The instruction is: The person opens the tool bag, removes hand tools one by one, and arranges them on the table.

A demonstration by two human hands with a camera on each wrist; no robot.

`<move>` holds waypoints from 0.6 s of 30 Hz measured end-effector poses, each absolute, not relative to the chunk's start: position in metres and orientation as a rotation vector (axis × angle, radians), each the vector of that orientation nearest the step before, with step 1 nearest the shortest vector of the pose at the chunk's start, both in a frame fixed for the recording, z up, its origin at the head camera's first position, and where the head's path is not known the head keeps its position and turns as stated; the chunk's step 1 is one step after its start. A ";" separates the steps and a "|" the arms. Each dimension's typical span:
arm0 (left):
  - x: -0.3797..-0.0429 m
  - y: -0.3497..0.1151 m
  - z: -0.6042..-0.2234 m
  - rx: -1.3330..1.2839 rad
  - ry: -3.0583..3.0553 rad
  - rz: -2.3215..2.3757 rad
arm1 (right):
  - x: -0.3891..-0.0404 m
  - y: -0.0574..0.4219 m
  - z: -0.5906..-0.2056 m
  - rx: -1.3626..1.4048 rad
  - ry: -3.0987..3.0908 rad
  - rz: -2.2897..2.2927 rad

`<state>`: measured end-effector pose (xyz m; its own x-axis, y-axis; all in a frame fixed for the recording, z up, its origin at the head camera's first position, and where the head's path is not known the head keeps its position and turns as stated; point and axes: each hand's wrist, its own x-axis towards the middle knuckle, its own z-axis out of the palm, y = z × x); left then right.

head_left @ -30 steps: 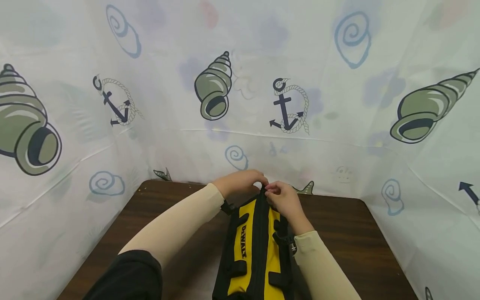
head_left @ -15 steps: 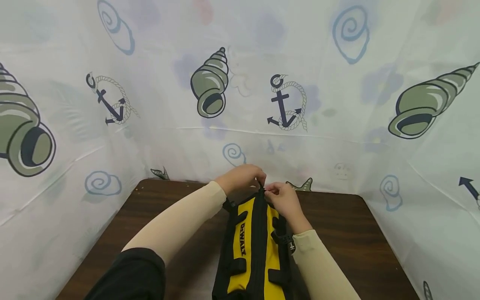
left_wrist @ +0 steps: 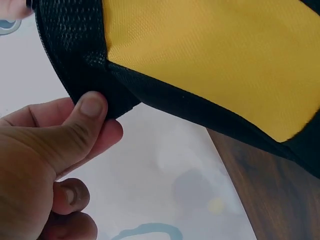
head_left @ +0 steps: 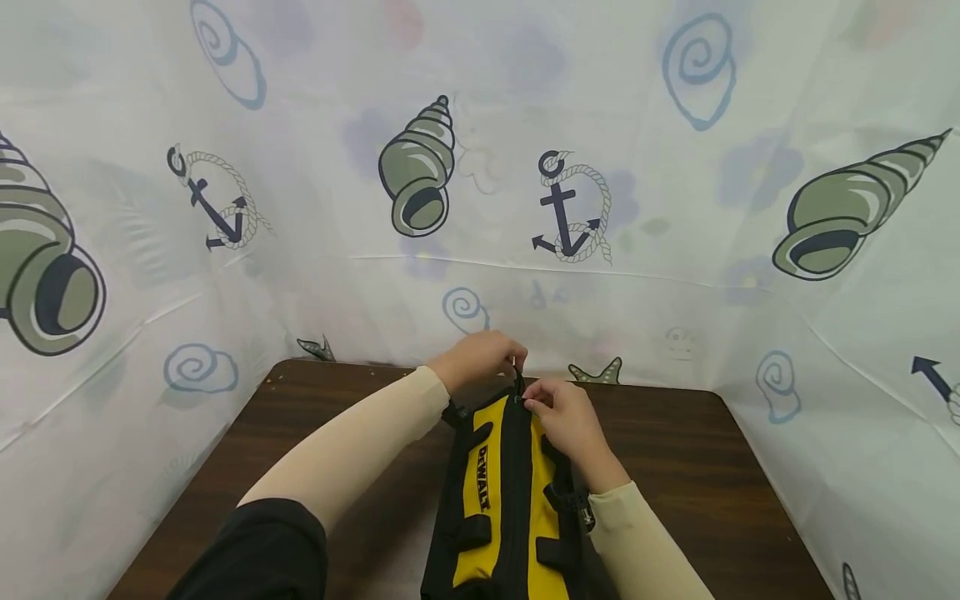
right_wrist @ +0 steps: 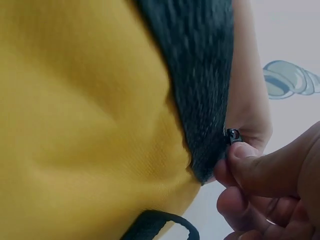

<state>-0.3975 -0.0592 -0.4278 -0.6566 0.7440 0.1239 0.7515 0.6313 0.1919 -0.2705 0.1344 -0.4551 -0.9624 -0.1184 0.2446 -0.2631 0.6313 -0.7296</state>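
Note:
A black and yellow DeWALT tool bag (head_left: pixel 515 492) lies lengthwise on the table, its zip running along the top. At its far end my left hand (head_left: pixel 483 360) pinches the black end tab (left_wrist: pixel 112 97) between thumb and forefinger, as the left wrist view shows closely. My right hand (head_left: pixel 567 417) is just nearer along the zip. In the right wrist view, its thumb and forefinger pinch a small black zipper pull (right_wrist: pixel 233 135), mostly covered by the fingertips. Part of the left hand shows behind the bag's black edge there.
The brown wooden table (head_left: pixel 660 467) stretches out on both sides of the bag. A white fabric backdrop (head_left: pixel 330 208) printed with shells and anchors rises behind its far edge and along the sides. Black strap loops (head_left: pixel 475 531) stick up from the bag's top.
My right hand has drawn slightly nearer along the zip with the pull, and a gap has opened between it and my left hand. The left hand keeps its pinch on the end tab.

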 end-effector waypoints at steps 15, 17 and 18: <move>-0.404 -0.056 -0.433 -1.204 -2.857 -0.403 | -0.226 0.141 -0.458 0.452 -2.688 1.172; -0.406 -0.056 -0.433 -1.200 -2.849 -0.422 | -0.219 0.143 -0.458 0.457 -2.691 1.172; -0.407 -0.055 -0.433 -1.203 -2.845 -0.427 | -0.216 0.144 -0.457 0.458 -2.695 1.170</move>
